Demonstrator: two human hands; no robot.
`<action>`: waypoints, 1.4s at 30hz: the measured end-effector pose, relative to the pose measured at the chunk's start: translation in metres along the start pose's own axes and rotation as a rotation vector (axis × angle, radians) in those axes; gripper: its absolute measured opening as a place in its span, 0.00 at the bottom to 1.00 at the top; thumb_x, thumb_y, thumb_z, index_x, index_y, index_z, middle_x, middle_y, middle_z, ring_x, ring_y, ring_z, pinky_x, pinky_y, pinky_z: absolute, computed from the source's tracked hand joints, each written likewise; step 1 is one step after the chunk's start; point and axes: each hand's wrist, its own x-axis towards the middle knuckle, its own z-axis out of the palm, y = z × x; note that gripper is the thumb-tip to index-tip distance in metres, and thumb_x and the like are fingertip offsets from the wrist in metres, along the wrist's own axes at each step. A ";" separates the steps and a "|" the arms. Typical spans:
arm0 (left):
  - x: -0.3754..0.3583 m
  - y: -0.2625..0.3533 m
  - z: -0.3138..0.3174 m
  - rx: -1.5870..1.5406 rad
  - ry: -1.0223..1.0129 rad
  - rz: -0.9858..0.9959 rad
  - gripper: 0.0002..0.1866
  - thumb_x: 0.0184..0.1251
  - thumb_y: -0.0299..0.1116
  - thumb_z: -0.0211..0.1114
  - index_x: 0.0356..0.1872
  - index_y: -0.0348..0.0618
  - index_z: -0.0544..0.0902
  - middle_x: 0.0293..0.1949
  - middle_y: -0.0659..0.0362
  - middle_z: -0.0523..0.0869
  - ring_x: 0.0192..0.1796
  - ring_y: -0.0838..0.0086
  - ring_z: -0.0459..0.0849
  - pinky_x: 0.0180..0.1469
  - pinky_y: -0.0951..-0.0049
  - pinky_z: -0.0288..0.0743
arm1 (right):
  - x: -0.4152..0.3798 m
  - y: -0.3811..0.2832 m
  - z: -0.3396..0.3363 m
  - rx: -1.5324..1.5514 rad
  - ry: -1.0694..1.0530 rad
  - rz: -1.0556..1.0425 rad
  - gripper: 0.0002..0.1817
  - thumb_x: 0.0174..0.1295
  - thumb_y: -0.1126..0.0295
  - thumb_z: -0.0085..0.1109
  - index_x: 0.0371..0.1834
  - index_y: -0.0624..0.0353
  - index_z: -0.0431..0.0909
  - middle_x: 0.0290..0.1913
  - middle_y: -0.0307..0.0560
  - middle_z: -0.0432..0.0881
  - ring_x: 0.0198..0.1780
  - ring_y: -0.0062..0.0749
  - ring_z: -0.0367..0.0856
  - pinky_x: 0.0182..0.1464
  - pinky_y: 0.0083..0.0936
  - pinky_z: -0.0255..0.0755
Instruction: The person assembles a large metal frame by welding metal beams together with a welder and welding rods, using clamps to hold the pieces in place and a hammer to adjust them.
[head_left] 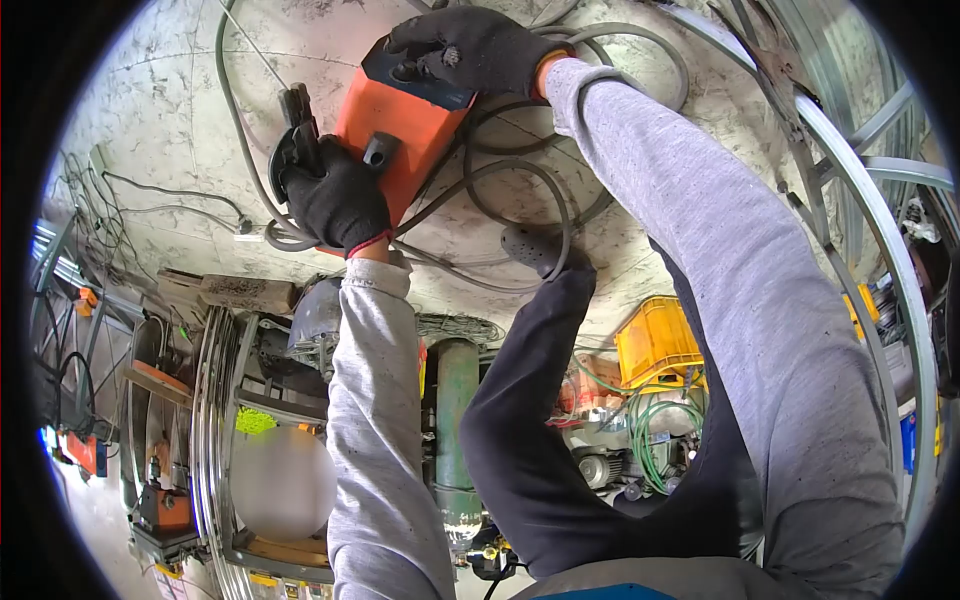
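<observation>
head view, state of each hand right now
Left black-gloved hand: curled closed, apparently holding a black handled piece.
Right black-gloved hand: fingers bent over the dark end of the orange boxy case; whether gripping can't be told.

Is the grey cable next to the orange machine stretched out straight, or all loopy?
Loopy! The grey cable curls round in big loops on the floor, beside the orange machine.

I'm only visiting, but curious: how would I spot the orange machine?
Start at the pale, stained floor across the top. There, the gloved right hand touches the dark end of the orange machine. Its boxy body appears far larger than the orange things at far left.
</observation>
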 end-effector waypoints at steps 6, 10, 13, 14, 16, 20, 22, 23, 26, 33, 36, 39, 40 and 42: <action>-0.001 0.003 0.000 -0.118 -0.024 -0.016 0.16 0.66 0.36 0.69 0.50 0.38 0.87 0.43 0.54 0.91 0.44 0.62 0.89 0.52 0.64 0.79 | -0.004 -0.009 -0.008 0.212 -0.099 0.084 0.16 0.67 0.68 0.63 0.58 0.55 0.85 0.46 0.55 0.90 0.46 0.43 0.90 0.50 0.35 0.81; 0.000 -0.004 0.001 -0.065 -0.028 0.004 0.16 0.66 0.36 0.69 0.50 0.38 0.86 0.42 0.55 0.91 0.43 0.63 0.88 0.51 0.65 0.79 | -0.003 -0.002 0.003 0.097 -0.011 0.023 0.15 0.68 0.69 0.63 0.57 0.56 0.85 0.44 0.55 0.90 0.43 0.41 0.89 0.48 0.34 0.80; 0.000 -0.004 -0.001 -0.059 -0.023 0.018 0.15 0.65 0.35 0.69 0.49 0.38 0.86 0.40 0.55 0.90 0.41 0.64 0.87 0.50 0.64 0.79 | -0.002 0.000 0.005 0.140 -0.037 0.064 0.15 0.68 0.68 0.64 0.56 0.57 0.86 0.45 0.56 0.90 0.44 0.43 0.90 0.49 0.34 0.80; 0.001 -0.007 0.000 -0.060 -0.036 0.015 0.15 0.65 0.35 0.69 0.49 0.38 0.86 0.40 0.55 0.90 0.41 0.64 0.87 0.50 0.64 0.79 | -0.003 0.001 0.006 0.141 -0.036 0.065 0.15 0.68 0.68 0.64 0.56 0.57 0.86 0.45 0.56 0.90 0.44 0.43 0.90 0.49 0.34 0.80; 0.002 -0.010 0.001 -0.062 -0.050 0.014 0.15 0.65 0.34 0.69 0.49 0.38 0.86 0.40 0.54 0.90 0.41 0.64 0.87 0.50 0.64 0.79 | -0.004 0.001 0.006 0.073 0.013 0.015 0.15 0.68 0.65 0.64 0.55 0.56 0.86 0.45 0.57 0.90 0.45 0.45 0.90 0.49 0.35 0.80; 0.001 -0.006 0.000 -0.060 -0.054 -0.013 0.16 0.64 0.34 0.69 0.50 0.37 0.86 0.41 0.54 0.90 0.41 0.64 0.87 0.50 0.64 0.79 | -0.006 -0.004 0.003 0.044 0.043 -0.022 0.15 0.68 0.63 0.63 0.54 0.55 0.86 0.45 0.57 0.90 0.46 0.48 0.90 0.50 0.37 0.80; 0.001 -0.005 -0.001 -0.073 -0.058 -0.013 0.16 0.65 0.34 0.69 0.50 0.37 0.86 0.41 0.54 0.90 0.41 0.64 0.87 0.50 0.64 0.79 | -0.005 -0.007 0.001 -0.023 0.022 0.005 0.15 0.68 0.62 0.63 0.53 0.54 0.87 0.45 0.57 0.89 0.46 0.49 0.89 0.50 0.38 0.80; 0.001 -0.004 -0.001 -0.066 -0.048 0.001 0.16 0.65 0.34 0.68 0.50 0.38 0.86 0.42 0.54 0.91 0.42 0.63 0.88 0.50 0.64 0.79 | -0.005 -0.009 0.000 -0.024 0.021 0.004 0.15 0.68 0.62 0.63 0.53 0.54 0.87 0.45 0.57 0.89 0.46 0.49 0.89 0.50 0.38 0.80; -0.001 0.002 -0.005 -0.022 -0.049 -0.006 0.17 0.65 0.35 0.68 0.51 0.38 0.86 0.43 0.53 0.91 0.43 0.61 0.88 0.51 0.63 0.79 | -0.008 -0.006 0.000 0.004 -0.037 0.091 0.16 0.68 0.63 0.62 0.55 0.55 0.86 0.47 0.57 0.89 0.48 0.48 0.89 0.52 0.37 0.80; -0.002 0.006 -0.004 -0.039 -0.003 0.026 0.17 0.64 0.38 0.70 0.49 0.38 0.87 0.43 0.49 0.92 0.44 0.53 0.90 0.51 0.57 0.79 | -0.054 -0.001 0.009 0.252 0.456 0.348 0.17 0.69 0.69 0.58 0.58 0.64 0.82 0.50 0.60 0.88 0.53 0.49 0.87 0.57 0.36 0.78; -0.001 0.002 -0.003 -0.074 -0.070 -0.012 0.18 0.66 0.36 0.69 0.51 0.35 0.85 0.45 0.52 0.90 0.45 0.62 0.88 0.53 0.63 0.78 | -0.088 0.024 0.027 0.111 0.690 0.448 0.17 0.68 0.70 0.57 0.57 0.63 0.83 0.50 0.60 0.88 0.54 0.51 0.87 0.58 0.36 0.78; 0.002 -0.010 0.003 -0.076 -0.031 0.038 0.17 0.66 0.36 0.69 0.50 0.34 0.84 0.45 0.53 0.90 0.43 0.64 0.87 0.51 0.65 0.78 | -0.113 0.033 0.037 0.123 0.703 0.614 0.16 0.67 0.66 0.62 0.54 0.60 0.84 0.50 0.52 0.88 0.48 0.44 0.88 0.53 0.34 0.79; 0.002 -0.013 0.005 -0.067 -0.033 0.045 0.17 0.66 0.36 0.69 0.50 0.34 0.84 0.45 0.53 0.90 0.43 0.64 0.87 0.51 0.65 0.78 | -0.118 0.037 0.040 0.104 0.716 0.564 0.17 0.68 0.65 0.62 0.55 0.60 0.85 0.50 0.52 0.88 0.47 0.43 0.88 0.52 0.33 0.80; 0.002 -0.013 0.006 -0.176 -0.041 0.001 0.16 0.66 0.34 0.69 0.50 0.35 0.84 0.44 0.55 0.90 0.43 0.66 0.87 0.50 0.67 0.79 | -0.122 0.048 0.050 -0.076 0.790 0.376 0.17 0.67 0.65 0.63 0.55 0.60 0.85 0.47 0.53 0.88 0.46 0.41 0.88 0.51 0.32 0.79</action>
